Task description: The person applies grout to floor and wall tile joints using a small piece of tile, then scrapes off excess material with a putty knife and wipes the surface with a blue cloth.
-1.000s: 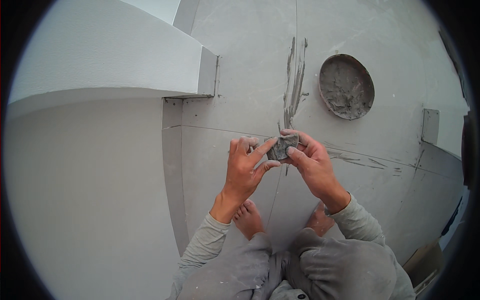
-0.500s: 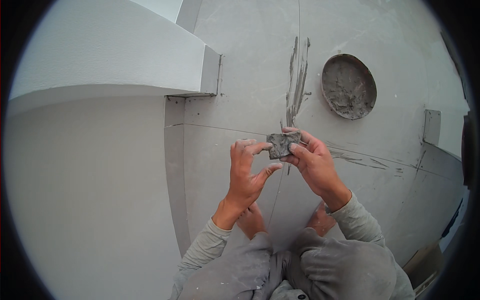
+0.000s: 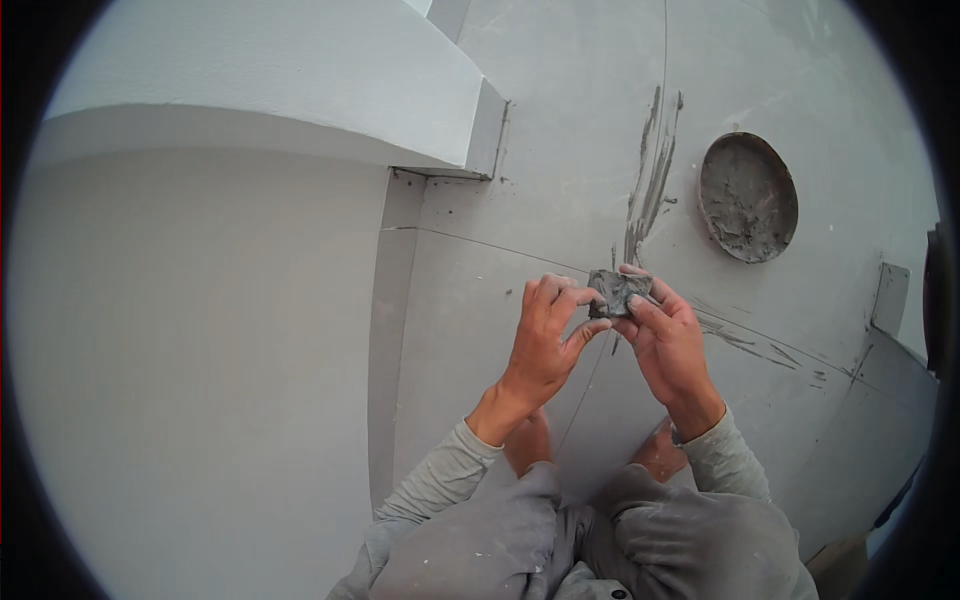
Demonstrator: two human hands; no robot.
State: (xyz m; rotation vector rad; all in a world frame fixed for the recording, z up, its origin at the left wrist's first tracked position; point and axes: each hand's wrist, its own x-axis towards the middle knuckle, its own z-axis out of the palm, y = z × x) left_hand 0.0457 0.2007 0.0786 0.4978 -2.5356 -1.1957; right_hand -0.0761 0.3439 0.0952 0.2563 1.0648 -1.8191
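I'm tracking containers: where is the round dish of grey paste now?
In the head view's upper right, the round dish sits on the floor, right of the dark smears and beyond the right hand.

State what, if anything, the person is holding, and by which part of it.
A small grey piece, held by its right side in the right hand, thumb on top. The left hand is at its left edge; whether it grips is unclear.
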